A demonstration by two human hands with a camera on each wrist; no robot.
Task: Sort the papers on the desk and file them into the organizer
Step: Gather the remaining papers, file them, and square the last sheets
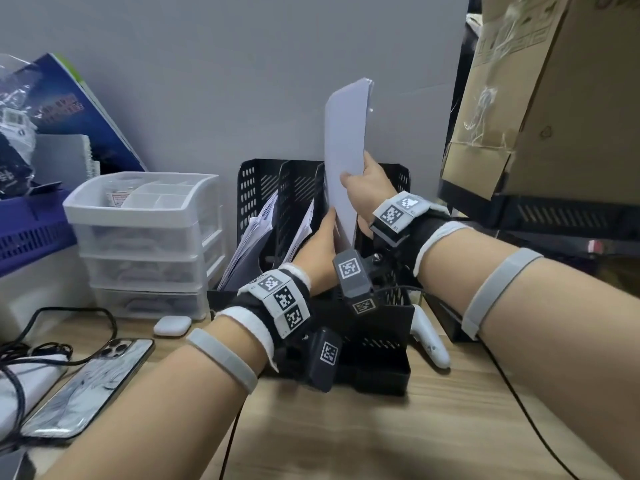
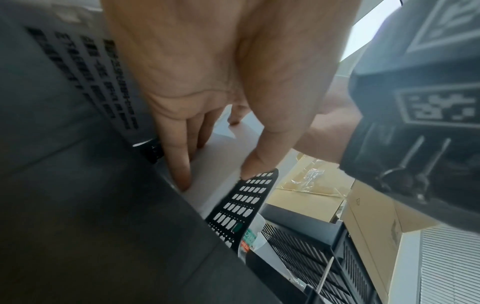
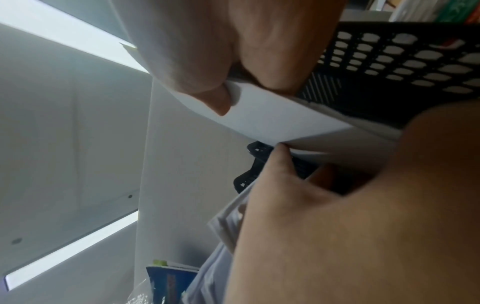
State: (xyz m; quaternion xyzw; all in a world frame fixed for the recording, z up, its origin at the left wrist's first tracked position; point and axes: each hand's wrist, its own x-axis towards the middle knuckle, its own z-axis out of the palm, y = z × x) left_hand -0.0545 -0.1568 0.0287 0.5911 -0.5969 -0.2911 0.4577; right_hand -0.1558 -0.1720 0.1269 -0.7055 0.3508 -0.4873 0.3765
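Note:
A black mesh organizer [image 1: 256,174] with upright dividers stands against the back wall. Its left and middle slots hold filed papers [image 1: 256,233]. My right hand [image 1: 360,181] grips a thin stack of white papers [image 1: 346,133] upright over the right slot, thumb on the front face, lower edge down between the dividers. My left hand [image 1: 322,237] reaches in from the left; its straight fingers [image 2: 182,174] lie against the lower part of the sheet [image 2: 223,156], thumb beside a mesh divider [image 2: 241,201]. In the right wrist view my right hand [image 3: 233,82] pinches the papers [image 3: 272,119] before the mesh [image 3: 389,61].
A white drawer unit [image 1: 145,237] stands left of the organizer, with an earbuds case [image 1: 172,325], a phone [image 1: 90,386] and cables [image 1: 52,348] in front. A white controller [image 1: 431,344] lies at the organizer's right. A cardboard box [image 1: 536,98] overhangs the right side.

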